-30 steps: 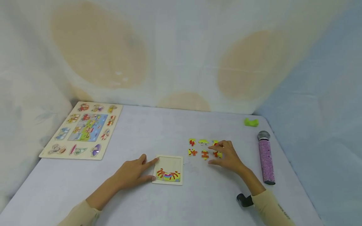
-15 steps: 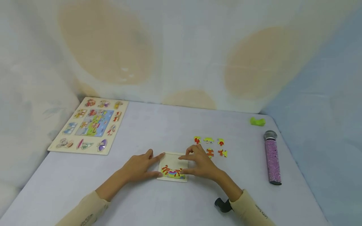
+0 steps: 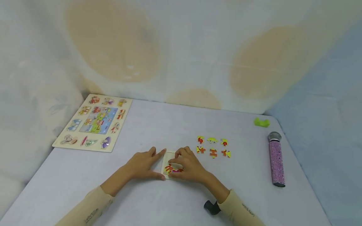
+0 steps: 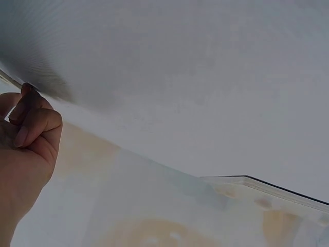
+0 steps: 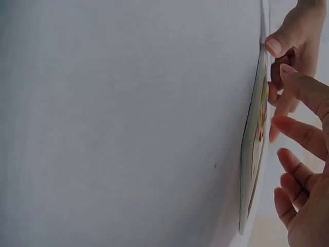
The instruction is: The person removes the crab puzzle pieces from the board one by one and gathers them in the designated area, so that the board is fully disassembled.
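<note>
A small square puzzle tray (image 3: 167, 155) lies on the table, with a few red, yellow and purple puzzle pieces (image 3: 168, 169) fitted along its near side. My left hand (image 3: 141, 164) touches the tray's left side, forefinger by the far corner and thumb by the near one; its other fingers are curled under. Over the tray's right part is my right hand (image 3: 190, 164), which hides much of it. The right wrist view shows this hand's thumb (image 5: 303, 90) and forefinger (image 5: 303, 135) apart, with nothing seen between them, close to the pieces in the tray.
Several loose puzzle pieces (image 3: 213, 153) lie in two rows right of the tray. A large picture puzzle board (image 3: 111, 144) is at the back left. A glittery pink microphone (image 3: 276, 163), a lime-green object (image 3: 261, 122) and a black bent object (image 3: 212, 207) are on the right.
My right hand has moved left from the loose pieces to above the tray. The left hand stays at the tray's left edge. The whole view has shifted slightly.
</note>
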The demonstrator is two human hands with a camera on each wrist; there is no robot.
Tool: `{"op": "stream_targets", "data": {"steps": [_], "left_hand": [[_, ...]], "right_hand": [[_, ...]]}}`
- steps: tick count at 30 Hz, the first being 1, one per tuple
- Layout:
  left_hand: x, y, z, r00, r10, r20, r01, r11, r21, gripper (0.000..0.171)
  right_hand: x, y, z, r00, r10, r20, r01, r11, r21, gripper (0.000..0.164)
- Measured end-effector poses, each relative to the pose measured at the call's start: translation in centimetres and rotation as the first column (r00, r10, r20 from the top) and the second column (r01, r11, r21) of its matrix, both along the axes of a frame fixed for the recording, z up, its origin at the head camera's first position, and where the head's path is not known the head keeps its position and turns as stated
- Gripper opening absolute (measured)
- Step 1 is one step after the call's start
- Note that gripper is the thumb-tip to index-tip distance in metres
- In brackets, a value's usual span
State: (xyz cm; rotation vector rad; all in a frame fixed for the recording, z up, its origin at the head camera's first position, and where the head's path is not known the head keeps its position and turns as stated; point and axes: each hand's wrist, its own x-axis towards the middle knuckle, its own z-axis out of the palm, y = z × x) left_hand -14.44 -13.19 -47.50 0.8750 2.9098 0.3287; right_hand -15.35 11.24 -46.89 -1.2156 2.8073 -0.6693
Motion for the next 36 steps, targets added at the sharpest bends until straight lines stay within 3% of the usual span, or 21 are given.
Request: {"op": "stream_targets", "data": {"steps": [6,18,36], "left_hand": [[-0.3,0.2,-0.2,1.0,0.005,-0.002,-0.005,1.0,-0.01,0.114],[-0.4,0.3,-0.4,1.0,0.007,0.02,-0.007,1.0,-0.014,0.113],[-0.1,0.2,-0.3,0.999,0.012,0.029,-0.013,1.0,0.021,0.11]], "right_hand": [[0.3,-0.6,0.1,0.999,-0.012,-0.041,0.013,1.0,0.028,0.043],[0.8,-1.0,0.1,0.999,-0.053,-0.006,0.053,0.999,0.011,0.041],[1.1,-1.8,-0.1,0.983,-0.067,-0.168,0.071,0.997,0.023,0.029]]}}
